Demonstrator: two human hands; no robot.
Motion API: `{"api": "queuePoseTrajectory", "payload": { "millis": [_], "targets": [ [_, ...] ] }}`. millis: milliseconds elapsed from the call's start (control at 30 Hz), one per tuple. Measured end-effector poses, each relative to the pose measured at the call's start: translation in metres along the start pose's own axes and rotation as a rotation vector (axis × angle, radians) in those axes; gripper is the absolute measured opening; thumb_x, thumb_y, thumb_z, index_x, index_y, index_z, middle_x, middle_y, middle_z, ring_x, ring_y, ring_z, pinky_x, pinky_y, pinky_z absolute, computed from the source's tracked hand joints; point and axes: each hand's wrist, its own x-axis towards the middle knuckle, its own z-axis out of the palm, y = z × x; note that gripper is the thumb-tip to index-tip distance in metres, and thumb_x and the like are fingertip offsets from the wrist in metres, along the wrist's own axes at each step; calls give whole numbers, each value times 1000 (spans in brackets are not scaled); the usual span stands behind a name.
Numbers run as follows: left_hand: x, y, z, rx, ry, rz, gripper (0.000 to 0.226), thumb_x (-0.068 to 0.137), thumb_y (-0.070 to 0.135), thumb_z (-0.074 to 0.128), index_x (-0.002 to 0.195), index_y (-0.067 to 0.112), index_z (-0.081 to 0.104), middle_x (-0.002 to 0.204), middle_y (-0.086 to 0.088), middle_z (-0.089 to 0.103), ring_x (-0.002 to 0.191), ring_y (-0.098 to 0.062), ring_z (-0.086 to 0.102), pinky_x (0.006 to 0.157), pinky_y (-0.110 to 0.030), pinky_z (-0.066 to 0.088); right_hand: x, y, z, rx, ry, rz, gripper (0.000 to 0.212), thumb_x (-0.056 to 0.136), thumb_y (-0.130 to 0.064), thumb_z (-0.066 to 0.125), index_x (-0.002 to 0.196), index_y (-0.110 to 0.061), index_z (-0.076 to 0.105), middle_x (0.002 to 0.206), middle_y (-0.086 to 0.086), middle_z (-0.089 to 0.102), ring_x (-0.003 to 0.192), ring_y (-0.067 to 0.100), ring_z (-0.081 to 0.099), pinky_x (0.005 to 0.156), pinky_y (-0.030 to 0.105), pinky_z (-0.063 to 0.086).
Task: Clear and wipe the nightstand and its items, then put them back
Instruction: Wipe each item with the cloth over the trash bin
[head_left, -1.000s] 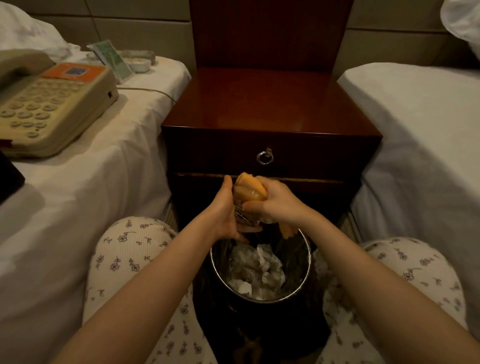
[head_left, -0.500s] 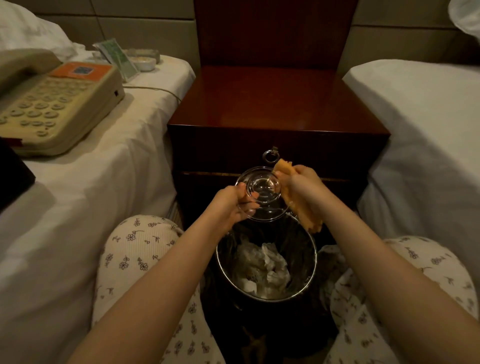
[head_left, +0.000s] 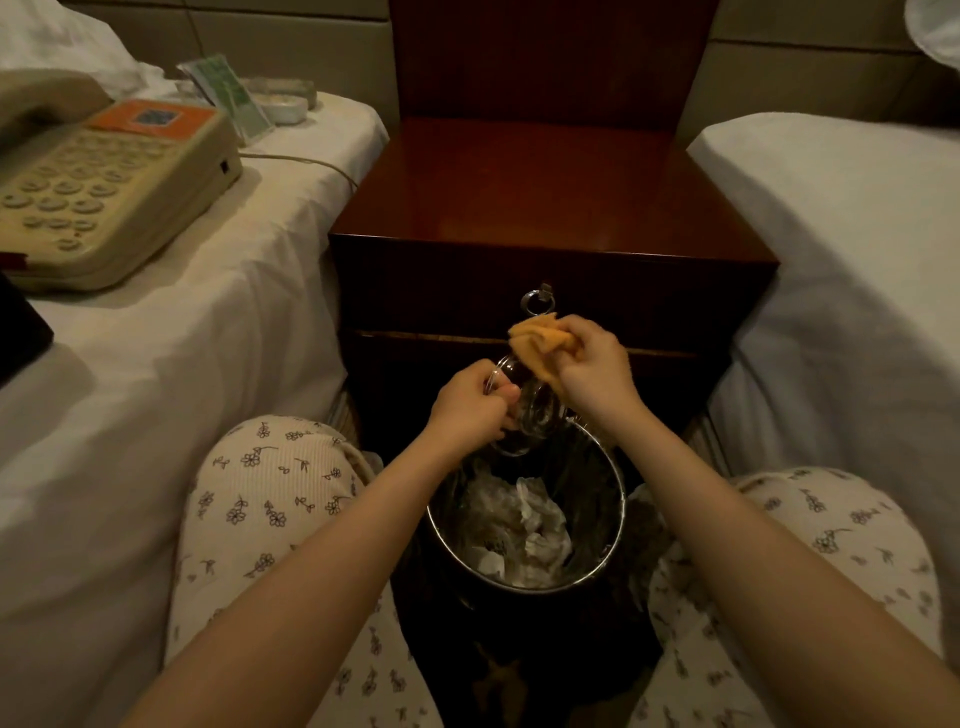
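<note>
Left of the nightstand (head_left: 550, 197): phone (head_left: 104, 192) on the bed (head_left: 156, 364), placed as it was half a second ago.

Before the nightstand front, below the drawer: my left hand (head_left: 470, 410) pinches the glass (head_left: 527, 410) at its left rim, fingers curled, thumb on top. Half a second ago the glass faced me round and clear. Now it is turned and mostly hidden between my hands.

The cloth (head_left: 543, 345) hung down the right side of the glass. It is now bunched on the upper edge, just under the nightstand's ring pull (head_left: 537, 301). My right hand (head_left: 597, 369) has come up over the glass, fingers closed round the bunch.

The glass sits right of my left grip and down-left of my right. The bin (head_left: 621, 499) stands at the nightstand front, under the glass.
</note>
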Motion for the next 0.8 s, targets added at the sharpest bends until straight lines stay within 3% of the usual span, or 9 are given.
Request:
{"api": "queuePoseTrajectory", "payload": {
  "millis": [133,233,300,367,400,467,533,667,800],
  "targets": [
    [1,-2,-4,-25,-2,43,19,96,14,47,78,21,49,80,2,60,72,-10,62,67,-24,51,-2,7,4,50,123,178,9,93,-14,50,95,-17,58,92,4,57,77,15,54,59,20,37],
    [1,-5,-5,-52,-6,-8,12,96,15,49,85,19,53,84,-1,61,77,-17,64,71,-29,53,-9,-3,8,-87,7,-44,18,87,-8,56,104,-14,61,99,3,54,84,15,51,65,23,37],
    [0,-4,-4,-94,-29,-22,16,94,10,50,108,17,57,95,-2,61,78,-18,64,72,-30,53,-15,-11,11,-154,-115,-211,25,83,-3,59,105,-11,62,99,2,51,88,15,49,67,22,36],
    [-1,-2,-1,-128,-74,-10,29,93,6,51,120,15,54,100,-3,60,76,-14,63,71,-27,52,-17,-11,10,-159,-126,-253,26,81,0,60,104,-12,63,97,0,50,87,14,49,65,19,36],
    [-2,-2,0,-134,-96,13,24,93,7,52,117,14,54,99,-2,60,77,-14,63,71,-26,52,-15,-8,8,-158,-75,-243,25,81,-1,60,104,-11,62,97,0,50,87,14,49,66,18,37],
    [-4,1,1,-151,-131,45,6,94,11,52,94,15,55,89,-1,60,74,-11,63,68,-23,51,-10,-3,3,-115,66,-158,22,85,-6,57,105,-13,62,99,1,52,89,16,52,70,23,41],
    [-6,2,0,-186,-131,66,15,95,12,51,81,18,51,84,0,61,73,-9,63,68,-22,51,-3,2,-2,7,177,10,14,90,-14,53,103,-16,60,100,3,57,88,17,56,73,29,46],
    [-5,3,-7,-401,-78,30,16,97,13,47,81,16,52,86,-2,64,76,-12,64,66,-21,54,4,9,-1,263,173,351,10,95,-26,47,101,-22,54,102,5,59,97,25,59,89,44,49],
    [1,5,-12,-643,-1,-103,15,97,13,46,83,16,52,92,-4,63,81,-16,65,75,-30,55,-10,8,21,319,191,377,21,97,-20,44,117,-17,48,108,5,55,102,23,55,87,37,45]
  ]
}}
